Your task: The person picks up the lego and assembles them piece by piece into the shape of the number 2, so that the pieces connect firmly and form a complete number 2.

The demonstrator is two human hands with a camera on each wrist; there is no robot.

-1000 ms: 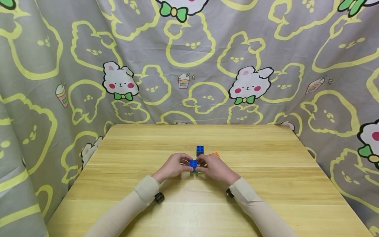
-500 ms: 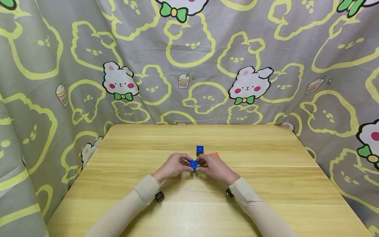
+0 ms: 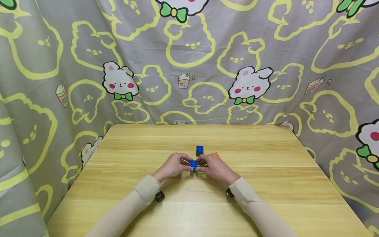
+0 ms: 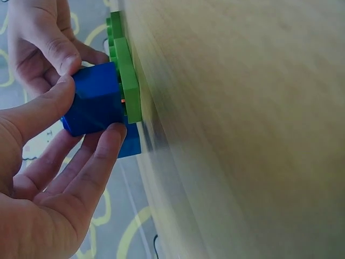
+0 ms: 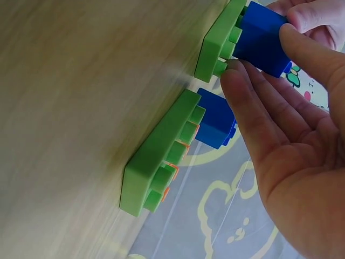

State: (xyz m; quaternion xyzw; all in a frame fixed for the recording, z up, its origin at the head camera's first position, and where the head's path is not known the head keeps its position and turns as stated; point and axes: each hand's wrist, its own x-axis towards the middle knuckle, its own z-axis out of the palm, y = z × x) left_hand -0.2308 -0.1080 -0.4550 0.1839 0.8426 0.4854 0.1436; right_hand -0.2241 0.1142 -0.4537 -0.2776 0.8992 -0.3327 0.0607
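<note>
Between my two hands is a blue toy building block (image 3: 193,164), studs upward in the head view. My left hand (image 3: 175,167) pinches it from the left, thumb on the near side and fingers behind. From the right, my right hand (image 3: 214,166) grips the same block with thumb and fingers. Directly under the block lies a flat green brick (image 4: 128,81), its studs partly uncovered in the right wrist view. The block sits at those studs, but I cannot tell whether it is fully pressed down. My right hand hides much of the green brick in the head view.
A second blue block (image 3: 199,150) stands behind my hands. An orange studded brick (image 3: 216,154) lies behind my right hand, mostly covered. Another green brick (image 5: 156,156) rests on the wooden table (image 3: 148,141) near my right hand. A patterned curtain (image 3: 189,95) surrounds the table.
</note>
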